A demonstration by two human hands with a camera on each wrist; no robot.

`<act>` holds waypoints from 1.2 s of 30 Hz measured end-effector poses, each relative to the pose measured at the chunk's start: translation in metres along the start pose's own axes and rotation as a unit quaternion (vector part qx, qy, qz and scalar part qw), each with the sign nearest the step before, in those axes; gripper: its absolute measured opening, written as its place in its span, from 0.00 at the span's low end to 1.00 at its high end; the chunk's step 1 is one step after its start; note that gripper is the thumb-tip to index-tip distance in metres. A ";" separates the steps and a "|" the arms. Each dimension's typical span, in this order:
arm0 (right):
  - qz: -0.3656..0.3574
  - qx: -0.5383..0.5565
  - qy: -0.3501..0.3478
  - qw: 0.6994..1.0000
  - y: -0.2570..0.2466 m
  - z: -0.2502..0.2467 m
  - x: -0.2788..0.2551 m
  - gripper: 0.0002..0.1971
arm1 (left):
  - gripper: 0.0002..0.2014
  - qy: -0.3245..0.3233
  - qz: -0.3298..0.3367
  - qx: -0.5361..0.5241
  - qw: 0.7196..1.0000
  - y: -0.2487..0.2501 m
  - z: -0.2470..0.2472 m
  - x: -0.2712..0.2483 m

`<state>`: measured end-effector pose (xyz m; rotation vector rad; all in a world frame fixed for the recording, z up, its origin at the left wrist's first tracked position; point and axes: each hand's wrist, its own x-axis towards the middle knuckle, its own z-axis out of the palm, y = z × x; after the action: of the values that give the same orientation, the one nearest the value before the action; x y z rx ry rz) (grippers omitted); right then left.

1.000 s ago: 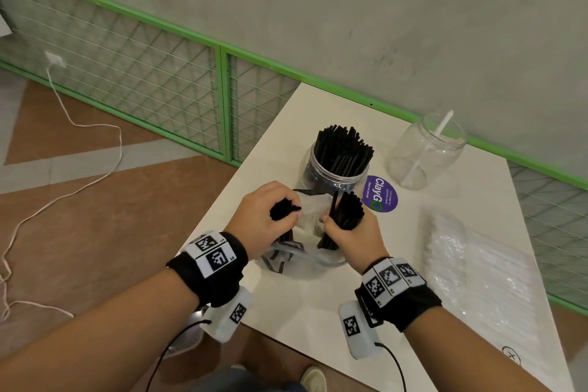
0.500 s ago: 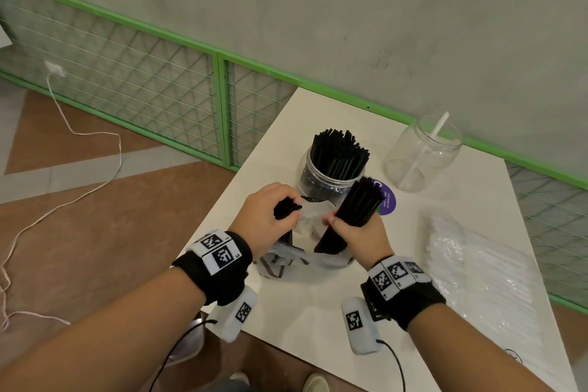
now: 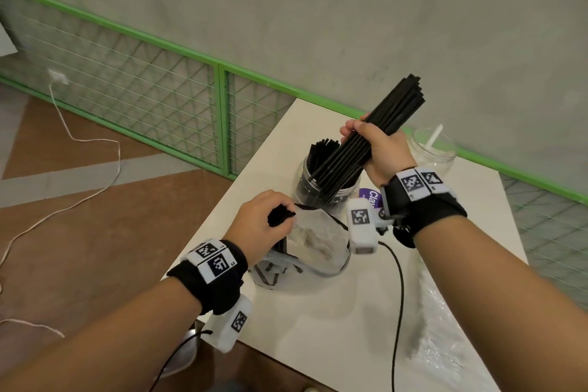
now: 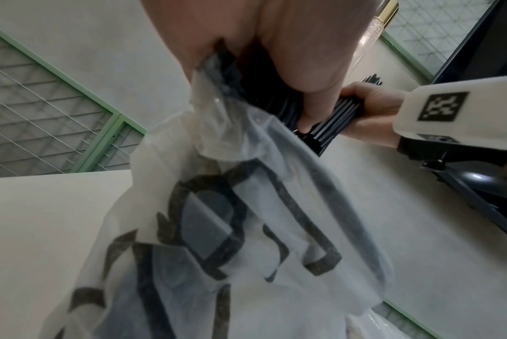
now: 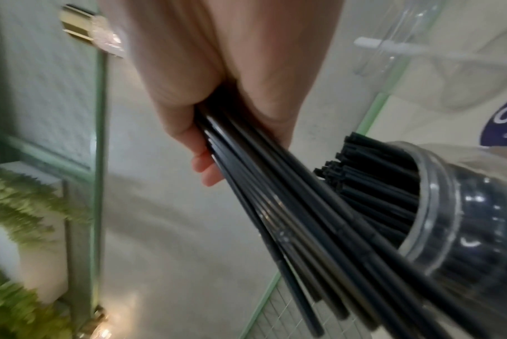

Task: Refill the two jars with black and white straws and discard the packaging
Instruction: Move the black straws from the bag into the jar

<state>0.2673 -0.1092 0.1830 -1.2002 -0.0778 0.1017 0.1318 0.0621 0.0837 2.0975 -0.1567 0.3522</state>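
Observation:
My right hand [image 3: 370, 145] grips a bundle of black straws [image 3: 386, 124] tilted over the clear jar [image 3: 307, 191] that holds several black straws; the bundle's lower ends sit at the jar's mouth [image 5: 426, 206]. My left hand [image 3: 270, 219] pinches the top of the translucent printed straw bag [image 3: 318, 242], which stands crumpled on the white table [image 3: 318, 312] in front of that jar. The bag [image 4: 232, 229] hangs below the left fingers [image 4: 304, 68]. Behind my right wrist stands a second clear jar [image 3: 436, 149] with one white straw [image 3: 434, 135].
A clear pack of white straws [image 3: 445, 312] lies at the table's right side. A purple round sticker [image 3: 370, 197] sits beside the black-straw jar. A green-framed mesh fence [image 3: 159, 95] and wall run behind the table. A white cable [image 3: 79, 140] trails over the floor at left.
My right hand has lifted the black straw bundle out of the bag and up over the black-straw jar. My left hand stayed on the bag's top.

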 end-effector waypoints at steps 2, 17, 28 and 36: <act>0.009 0.011 0.031 0.999 0.004 -0.002 0.010 0.09 | 0.12 0.009 -0.003 0.000 1.000 0.000 -0.001 -0.001; -0.057 -0.218 -0.038 0.974 0.029 -0.016 0.013 0.06 | 0.12 0.026 0.004 0.005 1.000 -0.001 -0.001 -0.003; -0.084 -0.232 -0.048 0.968 0.011 -0.008 0.017 0.21 | 0.13 0.021 0.004 0.003 1.000 -0.002 -0.003 -0.003; -0.171 -0.487 -0.103 0.851 0.050 -0.003 0.006 0.11 | 0.13 0.014 0.002 -0.008 1.000 -0.004 -0.003 -0.002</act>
<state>0.2720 -0.0936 0.1349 -2.1692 -0.5883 -0.1482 0.1301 0.0671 0.0814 2.0766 -0.1461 0.3818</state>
